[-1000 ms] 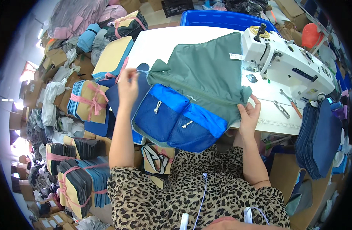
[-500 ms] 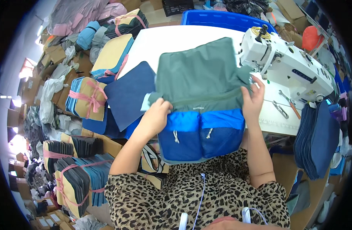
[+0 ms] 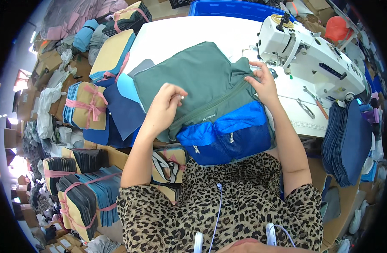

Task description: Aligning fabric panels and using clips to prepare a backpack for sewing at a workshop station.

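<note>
A dark green fabric bag panel (image 3: pixel 185 78) lies tilted over the table's near edge. A zipper (image 3: pixel 210 104) crosses it, and two blue pockets (image 3: pixel 244 130) with white cord pulls sit along its near side. My right hand (image 3: pixel 264 84) pinches the panel's right side near the end of the zipper. Over the left part of the green fabric, my left hand (image 3: pixel 164 107) is closed with fingertips together. A tiny pale, shiny bit shows at those fingertips, too small to name. Light blue fabric (image 3: pixel 128 87) sticks out from under the panel's left edge.
A white sewing machine (image 3: pixel 311 59) stands right on the white table (image 3: pixel 164 36). Thread snips (image 3: pixel 306 109) and an orange-handled tool (image 3: pixel 320 107) lie before it. Navy pieces (image 3: pixel 347 143) hang at the right edge. Tied fabric stacks (image 3: pixel 86 105) crowd the left; a blue bin (image 3: pixel 227 9) stands behind.
The bag panel has turned, its right side moving up and away. My left hand has left its lower left edge and now hovers over the green fabric. My right hand has shifted slightly left and up.
</note>
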